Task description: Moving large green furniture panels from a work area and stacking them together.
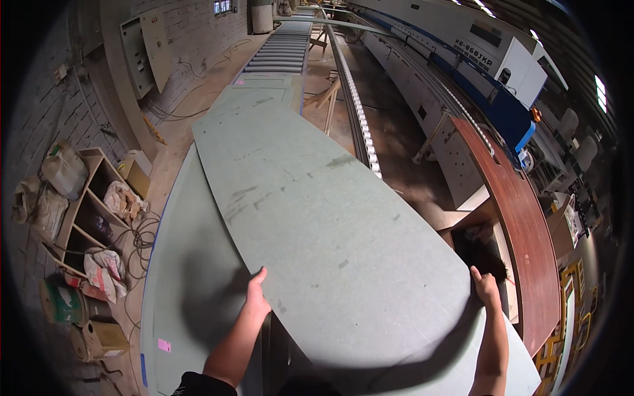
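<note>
The green board before me is lying askew over a lower sheet, left hand and right hand pinching its sides; rollers are stretching past the sheet's far edge, shelving flanking its left, a brown bench its right.

Behind the fingers of the left hand, a bare, tapered left forearm runs into a black sleeve, well back from the fingertips. The sleeve is short, its dark cloth too dim for finer detail. Behind the fingers of the right hand, the right forearm is bare throughout its visible length. Both hands are ungloved, with 1 rounded thumb showing on each.
</note>
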Available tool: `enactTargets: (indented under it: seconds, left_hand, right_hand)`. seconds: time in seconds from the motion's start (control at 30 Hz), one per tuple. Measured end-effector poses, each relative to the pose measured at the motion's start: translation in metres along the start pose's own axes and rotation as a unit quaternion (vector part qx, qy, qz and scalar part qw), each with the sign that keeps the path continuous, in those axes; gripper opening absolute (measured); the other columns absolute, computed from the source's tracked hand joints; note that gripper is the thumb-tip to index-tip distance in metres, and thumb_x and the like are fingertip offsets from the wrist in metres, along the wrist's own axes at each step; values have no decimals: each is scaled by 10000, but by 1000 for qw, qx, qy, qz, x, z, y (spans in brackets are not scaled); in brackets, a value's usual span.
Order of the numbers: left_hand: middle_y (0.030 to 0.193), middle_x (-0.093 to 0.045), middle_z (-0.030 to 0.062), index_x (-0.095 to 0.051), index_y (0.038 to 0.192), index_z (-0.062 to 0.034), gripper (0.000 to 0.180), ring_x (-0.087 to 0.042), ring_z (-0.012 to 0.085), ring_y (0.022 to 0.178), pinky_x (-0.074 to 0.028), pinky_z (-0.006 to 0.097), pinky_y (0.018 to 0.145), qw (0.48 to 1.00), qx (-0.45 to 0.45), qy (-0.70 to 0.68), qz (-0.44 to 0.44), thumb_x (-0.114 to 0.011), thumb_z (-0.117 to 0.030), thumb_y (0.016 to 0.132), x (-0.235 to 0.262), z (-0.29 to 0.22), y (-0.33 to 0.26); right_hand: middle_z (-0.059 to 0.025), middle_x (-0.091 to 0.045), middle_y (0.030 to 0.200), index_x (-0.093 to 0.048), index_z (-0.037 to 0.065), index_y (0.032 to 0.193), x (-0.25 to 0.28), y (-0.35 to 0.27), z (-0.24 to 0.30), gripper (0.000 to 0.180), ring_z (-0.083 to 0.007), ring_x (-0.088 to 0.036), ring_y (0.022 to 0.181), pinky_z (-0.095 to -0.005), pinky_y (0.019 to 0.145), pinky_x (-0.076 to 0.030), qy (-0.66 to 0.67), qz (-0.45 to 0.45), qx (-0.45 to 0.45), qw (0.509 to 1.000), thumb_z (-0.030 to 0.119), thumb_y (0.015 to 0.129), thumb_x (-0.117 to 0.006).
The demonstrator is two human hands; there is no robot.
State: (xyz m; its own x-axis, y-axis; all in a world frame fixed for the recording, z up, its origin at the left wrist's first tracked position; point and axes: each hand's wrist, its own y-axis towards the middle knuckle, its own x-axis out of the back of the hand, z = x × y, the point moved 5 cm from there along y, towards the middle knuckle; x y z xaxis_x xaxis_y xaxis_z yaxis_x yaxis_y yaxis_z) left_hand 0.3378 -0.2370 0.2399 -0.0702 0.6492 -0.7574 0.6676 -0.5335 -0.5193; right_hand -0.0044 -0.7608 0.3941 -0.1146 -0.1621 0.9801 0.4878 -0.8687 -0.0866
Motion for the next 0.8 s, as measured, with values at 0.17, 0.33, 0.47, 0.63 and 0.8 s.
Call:
enactTargets:
  seconds: [0.17,0.33,0.47,0.63,0.8]
  left_hand:
    - [1287,-531,129,-503,1260,-26,499,-478,317,1197,-360,483,1018,996,-5,44,-82,-567,-368,902,3,13,-15]
    - [1306,-519,127,-499,1271,-27,506,-467,312,1212,-352,483,1025,991,-31,74,-104,-564,-370,905,9,8,-18]
    - [1294,-524,126,-493,1276,-24,502,-478,301,1198,-365,470,1014,984,-20,106,-143,-561,-361,911,12,9,-39]
    - [1282,-533,111,-502,1274,-46,510,-482,302,1188,-367,472,1005,975,-20,149,-161,-588,-371,890,39,2,-41]
    - [1238,-555,121,-505,1260,-6,458,-521,286,1139,-414,440,961,977,-35,123,-168,-553,-317,927,79,11,-31]
  right_hand:
    - [-353,-542,669,-597,-128,669,2,1,1,811,-456,-624,793,-496,676,-479,4,0,39,999,639,882,-442]
    - [-355,-544,679,-588,-138,673,-12,7,-3,825,-457,-623,795,-491,658,-475,5,12,55,998,644,884,-432]
    - [-347,-579,729,-631,-117,742,-53,-10,-21,815,-481,-608,854,-492,733,-484,3,80,6,997,650,890,-400]
    - [-330,-599,743,-620,-118,748,-100,-32,-23,807,-452,-624,861,-477,744,-476,71,69,23,995,644,896,-399]
    - [-302,-552,585,-586,-120,651,-150,-37,-47,835,-427,-644,712,-477,634,-462,14,119,17,993,640,914,-363]
